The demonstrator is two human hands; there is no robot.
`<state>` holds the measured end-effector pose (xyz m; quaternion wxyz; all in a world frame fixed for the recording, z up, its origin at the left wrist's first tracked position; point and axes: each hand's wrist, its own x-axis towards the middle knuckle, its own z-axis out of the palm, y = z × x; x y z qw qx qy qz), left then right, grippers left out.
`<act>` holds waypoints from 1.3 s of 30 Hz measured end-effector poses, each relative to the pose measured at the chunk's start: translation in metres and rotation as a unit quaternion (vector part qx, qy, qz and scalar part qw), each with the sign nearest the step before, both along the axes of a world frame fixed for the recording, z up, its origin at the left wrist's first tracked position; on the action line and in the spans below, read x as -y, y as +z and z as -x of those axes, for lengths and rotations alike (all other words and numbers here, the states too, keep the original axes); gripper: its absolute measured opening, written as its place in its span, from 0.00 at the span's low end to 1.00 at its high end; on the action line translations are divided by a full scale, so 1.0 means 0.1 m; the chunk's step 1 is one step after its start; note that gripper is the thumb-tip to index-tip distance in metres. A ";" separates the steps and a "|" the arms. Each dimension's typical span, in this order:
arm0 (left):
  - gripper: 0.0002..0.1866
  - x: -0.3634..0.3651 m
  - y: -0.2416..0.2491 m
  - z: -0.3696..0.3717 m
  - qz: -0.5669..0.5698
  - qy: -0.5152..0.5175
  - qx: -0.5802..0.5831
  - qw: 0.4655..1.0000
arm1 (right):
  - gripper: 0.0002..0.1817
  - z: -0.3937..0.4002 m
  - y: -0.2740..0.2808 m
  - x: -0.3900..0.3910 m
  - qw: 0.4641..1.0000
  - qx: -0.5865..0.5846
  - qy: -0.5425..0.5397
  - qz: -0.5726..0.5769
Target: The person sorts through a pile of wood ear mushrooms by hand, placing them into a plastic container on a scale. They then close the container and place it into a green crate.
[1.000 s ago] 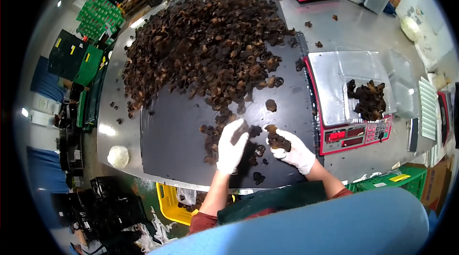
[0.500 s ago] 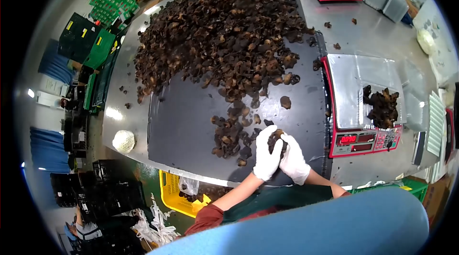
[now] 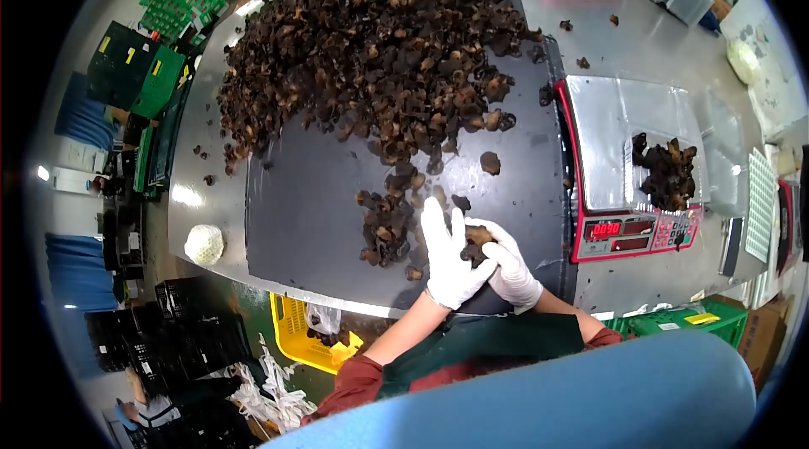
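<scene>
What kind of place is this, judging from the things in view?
Probably a food packing or sorting workshop. A big heap of dark dried fungus lies on a steel table, a red digital scale weighs a clear tray of it, and stacked crates stand around. Both gloved hands cup some pieces.

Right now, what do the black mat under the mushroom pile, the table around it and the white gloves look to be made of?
The black mat looks like smooth plastic or rubber sheet, faintly glossy. The grey table seems to be brushed stainless steel, given its dull reflections. The white gloves on the left hand and right hand look like thin latex or nitrile, hugging the fingers closely.
</scene>
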<state>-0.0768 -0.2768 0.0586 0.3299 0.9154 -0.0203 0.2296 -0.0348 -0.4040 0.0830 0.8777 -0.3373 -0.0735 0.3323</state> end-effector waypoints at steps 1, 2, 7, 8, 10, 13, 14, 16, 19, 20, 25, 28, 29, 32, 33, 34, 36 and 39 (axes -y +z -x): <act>0.50 0.00 -0.02 0.01 -0.001 0.004 0.005 1.000 | 0.22 -0.01 -0.01 0.02 0.998 0.027 0.006 0.052; 0.51 0.00 0.01 0.02 -0.025 0.012 -0.030 0.999 | 0.23 -0.03 -0.03 0.04 0.993 0.054 0.011 0.103; 0.56 -0.07 0.20 0.11 0.029 -0.051 -0.113 0.992 | 0.21 -0.02 -0.02 -0.01 0.988 -0.149 0.048 -0.011; 0.57 -0.09 0.31 0.13 0.013 -0.066 -0.145 0.987 | 0.20 -0.02 -0.01 -0.02 0.978 -0.201 0.042 -0.026; 0.58 -0.21 0.30 0.14 0.001 -0.060 -0.141 0.988 | 0.20 -0.07 0.04 0.06 0.958 -0.273 0.041 -0.070; 0.50 -0.30 0.38 0.15 0.152 -0.051 -0.070 0.985 | 0.18 -0.31 0.37 0.34 0.939 -0.300 0.036 -0.166; 0.45 -0.30 0.42 0.16 0.172 -0.018 -0.081 0.982 | 0.20 -0.41 0.59 0.54 0.965 -0.233 -0.005 -0.124; 0.36 -0.42 0.36 0.20 0.152 0.045 -0.075 0.985 | 0.21 -0.58 1.02 0.98 0.988 -0.095 -0.121 0.026; 0.20 -0.75 0.10 0.39 0.308 0.152 -0.080 0.936 | 0.17 -0.83 1.07 1.51 0.887 0.165 -0.338 0.269; 0.18 -0.89 0.03 0.47 0.306 0.172 -0.082 0.933 | 0.16 -0.93 1.04 1.66 0.806 0.259 -0.369 0.384; 0.15 -1.57 -0.24 0.92 0.182 0.267 -0.026 0.946 | 0.26 -1.04 0.91 1.95 0.476 0.492 -0.252 0.684; 0.16 -2.11 -0.43 1.42 0.176 0.353 -0.059 0.917 | 0.27 -0.99 1.03 1.99 0.510 0.452 -0.292 0.671; 0.15 -2.14 -0.34 1.53 0.131 0.394 -0.085 0.906 | 0.27 -0.97 1.09 2.00 0.514 0.440 -0.311 0.667; 0.20 -2.53 -0.51 2.00 0.134 0.405 -0.060 0.903 | 0.19 -0.95 1.23 2.03 0.565 0.387 -0.395 0.612; 0.21 -2.46 -0.43 2.03 0.008 0.439 -0.081 0.895 | 0.18 -0.93 1.26 2.05 0.562 0.381 -0.414 0.606; 0.21 -2.34 -0.31 1.96 0.006 0.447 -0.087 0.890 | 0.16 -0.91 1.25 2.03 0.569 0.376 -0.445 0.581; 0.21 -2.21 -0.23 1.85 -0.025 0.421 -0.103 0.901 | 0.12 -0.73 1.36 1.85 0.691 0.307 -0.440 0.484; 0.19 -1.63 -0.04 1.47 -0.055 0.322 -0.155 0.932 | 0.09 -0.59 1.18 1.64 0.764 0.412 -0.286 0.405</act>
